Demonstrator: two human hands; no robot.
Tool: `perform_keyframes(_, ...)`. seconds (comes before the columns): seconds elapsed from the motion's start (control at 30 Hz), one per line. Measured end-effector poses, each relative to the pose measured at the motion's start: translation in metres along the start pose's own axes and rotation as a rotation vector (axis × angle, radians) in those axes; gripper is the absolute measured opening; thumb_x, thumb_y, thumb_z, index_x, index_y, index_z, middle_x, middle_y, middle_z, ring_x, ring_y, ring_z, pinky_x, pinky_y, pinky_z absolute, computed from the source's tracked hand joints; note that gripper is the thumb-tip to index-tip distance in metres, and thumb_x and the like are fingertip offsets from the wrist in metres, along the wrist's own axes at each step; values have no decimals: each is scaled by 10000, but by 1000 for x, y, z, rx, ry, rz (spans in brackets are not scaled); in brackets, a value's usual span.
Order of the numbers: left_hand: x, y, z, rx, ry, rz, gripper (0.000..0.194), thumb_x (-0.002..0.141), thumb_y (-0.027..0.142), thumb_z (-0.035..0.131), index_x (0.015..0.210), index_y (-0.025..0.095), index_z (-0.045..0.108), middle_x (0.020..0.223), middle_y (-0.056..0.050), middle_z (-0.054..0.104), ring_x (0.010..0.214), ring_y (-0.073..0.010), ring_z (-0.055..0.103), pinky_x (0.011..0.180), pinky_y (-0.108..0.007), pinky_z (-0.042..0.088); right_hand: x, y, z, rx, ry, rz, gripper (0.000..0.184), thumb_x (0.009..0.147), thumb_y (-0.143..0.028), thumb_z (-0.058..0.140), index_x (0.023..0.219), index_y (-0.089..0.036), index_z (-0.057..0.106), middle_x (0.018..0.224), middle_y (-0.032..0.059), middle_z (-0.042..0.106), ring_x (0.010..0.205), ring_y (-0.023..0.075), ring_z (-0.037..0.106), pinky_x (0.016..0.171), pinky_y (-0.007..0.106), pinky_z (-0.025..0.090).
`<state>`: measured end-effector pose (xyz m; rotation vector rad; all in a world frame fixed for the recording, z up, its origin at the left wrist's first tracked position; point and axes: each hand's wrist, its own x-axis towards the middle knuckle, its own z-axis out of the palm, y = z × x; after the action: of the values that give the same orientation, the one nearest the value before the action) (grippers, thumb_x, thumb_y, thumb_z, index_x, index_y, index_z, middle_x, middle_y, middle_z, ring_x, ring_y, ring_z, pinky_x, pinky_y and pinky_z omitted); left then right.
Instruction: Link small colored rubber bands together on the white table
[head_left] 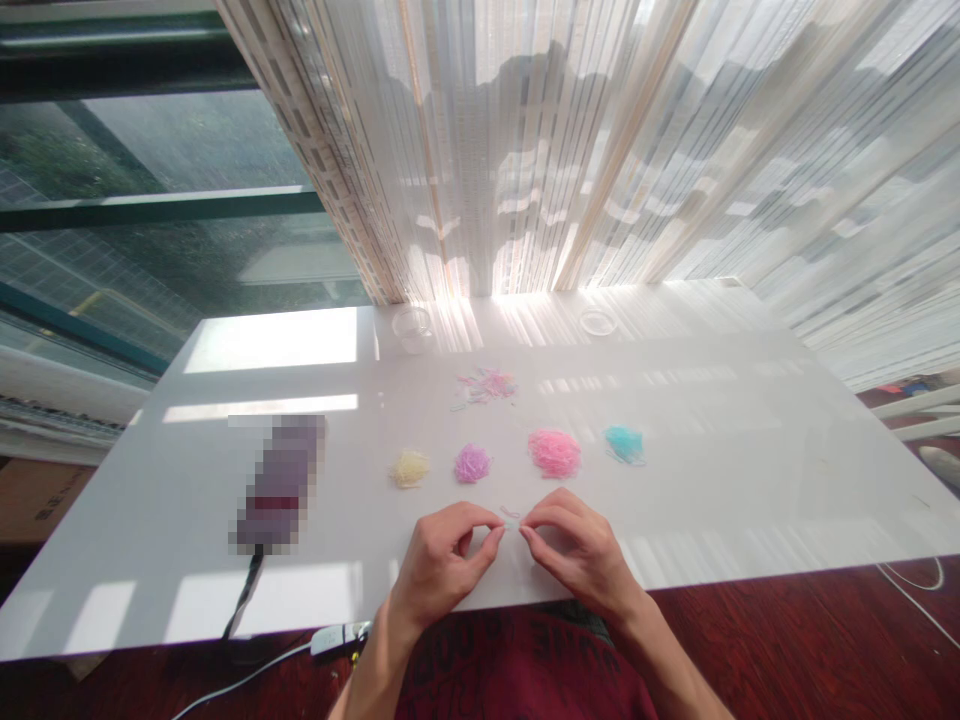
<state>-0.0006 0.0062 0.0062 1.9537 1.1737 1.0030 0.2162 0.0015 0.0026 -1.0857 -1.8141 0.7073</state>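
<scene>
My left hand is closed, thumb and forefinger pinched together just above the white table. Facing it, my right hand makes a like pinch, its fingertips a short gap away. Some small thin pieces, pinkish and pale, lie at that gap; whether either pinch grips one is too small to tell. Beyond the hands, heaps of thin strip-like pieces sit in a row by colour: a yellow heap, a purple heap, a pink heap and a turquoise heap. Farther back lies a loose mixed-colour heap.
Two clear round dishes or lids rest at the table's far edge, before a sheer striped curtain. On the left lies a pixelated purple-grey object with a dark strap. A white plug adapter shows below the front edge.
</scene>
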Motion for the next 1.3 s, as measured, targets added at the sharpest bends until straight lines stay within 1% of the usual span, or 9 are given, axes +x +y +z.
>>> perform_keyframes(0.2, -3, -5, 1, -33, -13, 7, 88, 976, 197, 670, 947, 213, 752, 793, 0, 753, 586, -100, 552, 565, -201, 451, 0, -2, 2, -10, 7, -9, 83, 943, -151, 679, 919, -225, 707, 822, 23, 691, 752, 161, 666, 692, 266, 560)
perform_keyframes(0.33, -4, -7, 1, -49, 33, -1, 106, 953, 210, 701, 1056, 209, 724, 910, -18, 766, 561, -87, 528, 533, -192, 464, -1, -3, -6, 7, 56, -11, 94, 950, -141, 671, 948, -229, 705, 837, 21, 694, 763, 161, 671, 693, 265, 563)
perform_keyframes(0.4, -4, -6, 0, -37, 80, -1, 144, 946, 199, 701, 1089, 203, 696, 952, -26, 751, 552, -80, 508, 526, -189, 471, -1, 1, -19, -25, 139, -7, 96, 956, -143, 667, 946, -233, 698, 848, 17, 702, 781, 162, 671, 718, 272, 562)
perform_keyframes(0.5, -3, -5, -1, 7, 124, 39, 107, 952, 174, 680, 1053, 208, 689, 932, -19, 721, 561, -84, 488, 544, -192, 480, 1, 16, -50, -227, 380, 81, 40, 957, -232, 695, 924, -233, 719, 820, 10, 696, 747, 166, 642, 755, 303, 545)
perform_keyframes(0.57, -3, -4, 0, 51, 120, 74, 97, 959, 166, 668, 1039, 213, 694, 925, -18, 717, 570, -90, 491, 558, -199, 487, 3, 29, -70, -369, 527, 186, 129, 948, -342, 709, 924, -220, 745, 794, 17, 701, 700, 175, 620, 730, 322, 537)
perform_keyframes(0.63, -2, -3, 0, 106, 107, 99, 103, 965, 168, 660, 1048, 215, 698, 936, -19, 722, 570, -92, 510, 559, -203, 490, 5, 41, -85, -459, 589, 273, 252, 939, -444, 694, 892, -206, 760, 808, 39, 726, 683, 186, 619, 704, 336, 537)
perform_keyframes(0.87, 0, -1, 3, 235, 81, 114, 103, 980, 181, 641, 1052, 218, 704, 971, -26, 741, 706, -128, 682, 617, -214, 539, 6, 60, -90, -545, 531, 283, 389, 938, -562, 642, 883, -208, 794, 847, 70, 752, 715, 206, 649, 698, 344, 564)
perform_keyframes(1.17, -2, 1, -2, 277, 8, 71, 152, 988, 228, 619, 1114, 232, 704, 1050, -37, 728, 776, -153, 723, 678, -248, 600, -2, 47, -83, -603, 581, 149, 206, 980, -349, 647, 919, -189, 762, 821, 52, 739, 685, 190, 623, 677, 332, 548)
perform_keyframes(1.3, -4, 1, -7, 311, -42, 48, 192, 999, 244, 587, 1163, 221, 685, 1108, -58, 715, 788, -162, 723, 708, -268, 620, -8, 26, -56, -488, 434, 22, 81, 982, -209, 653, 979, -211, 734, 849, 33, 730, 751, 184, 659, 718, 315, 557)
